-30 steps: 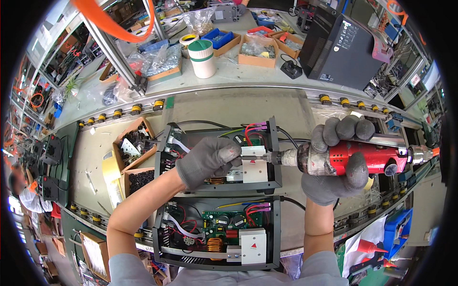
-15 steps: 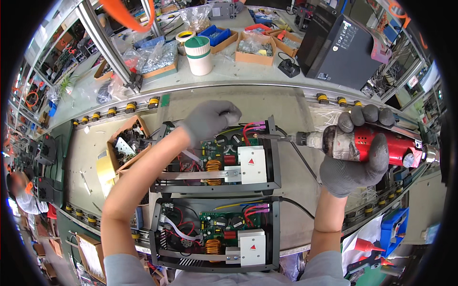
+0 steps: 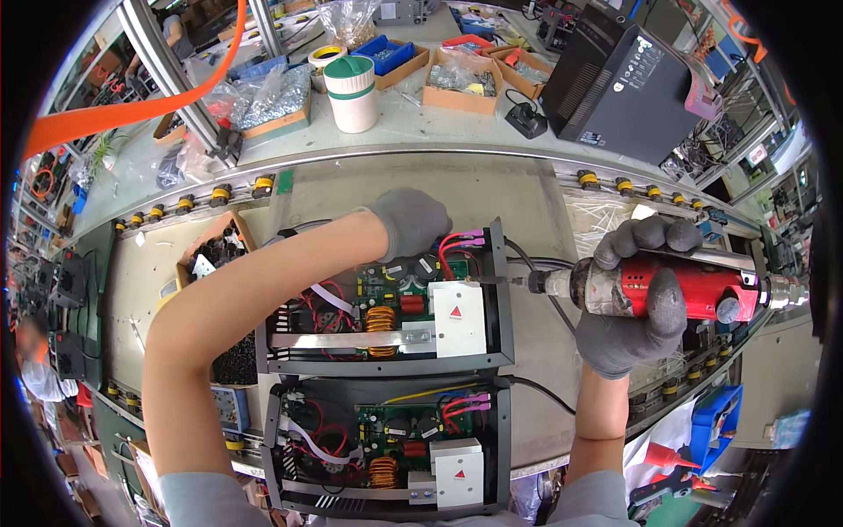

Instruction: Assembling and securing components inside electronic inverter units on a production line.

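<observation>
My right hand (image 3: 625,329) is wrapped round a red air screwdriver (image 3: 694,291), held level with its bit pointing left. The bit reaches the right end panel of the far open metal case (image 3: 386,361); whether it sits on a screw I cannot make out. My left hand (image 3: 411,224) is closed over the case's back edge, beside the red wires with purple connectors (image 3: 472,237). Its fingertips are hidden, and so is anything in them. Inside the case are a green circuit board, a copper coil (image 3: 381,327) and a white plate (image 3: 458,318).
Nearer me stands a second, similar open case (image 3: 502,439), with a black cable running right. A cardboard box of black parts (image 3: 230,230) lies left. Across the roller track are a white jar with green lid (image 3: 352,98), boxes of hardware (image 3: 461,88) and a black computer tower (image 3: 615,92).
My left hand has moved slightly right and down, its fingers now turned out of sight. The screwdriver has shifted left and a little down, its bit now closer to the end panel.
</observation>
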